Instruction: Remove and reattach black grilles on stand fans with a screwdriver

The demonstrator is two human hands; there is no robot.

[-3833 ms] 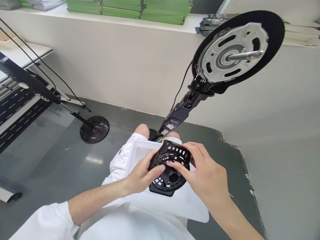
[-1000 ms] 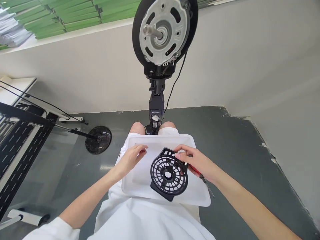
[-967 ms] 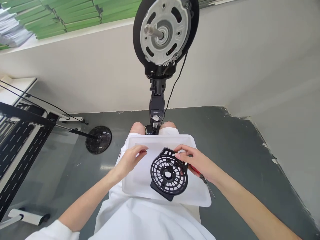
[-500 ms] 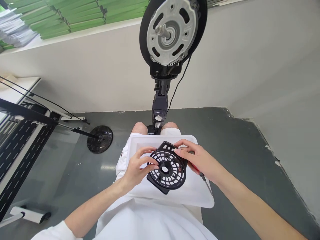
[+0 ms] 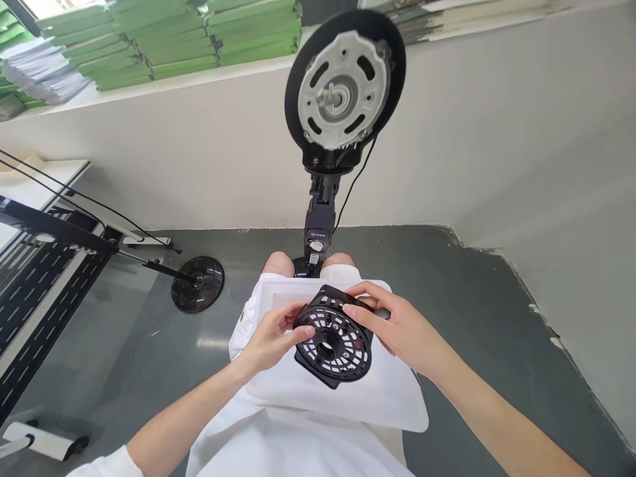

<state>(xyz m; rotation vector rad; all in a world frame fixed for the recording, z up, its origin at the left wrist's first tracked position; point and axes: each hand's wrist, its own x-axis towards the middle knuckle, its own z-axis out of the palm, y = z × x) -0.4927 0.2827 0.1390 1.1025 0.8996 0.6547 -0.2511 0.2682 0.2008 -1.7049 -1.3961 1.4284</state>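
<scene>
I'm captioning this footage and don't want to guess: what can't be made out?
All in the head view:
- black slotted part, underside: faces away
- left hand, some fingertips: behind that part
- right hand, palm: turned away
- stand, lettering: too small
- stand's base: mostly behind the knees

Could read no word, brand, number or sign. Saw only a small pale marking (image 5: 318, 234) on the black neck (image 5: 319, 217) of the upright stand, just above a round silvery knob (image 5: 317, 246), too small to make out. Noticed also a tiny dark mark (image 5: 242, 317) on the white shorts (image 5: 239, 338), likewise unreadable.
</scene>
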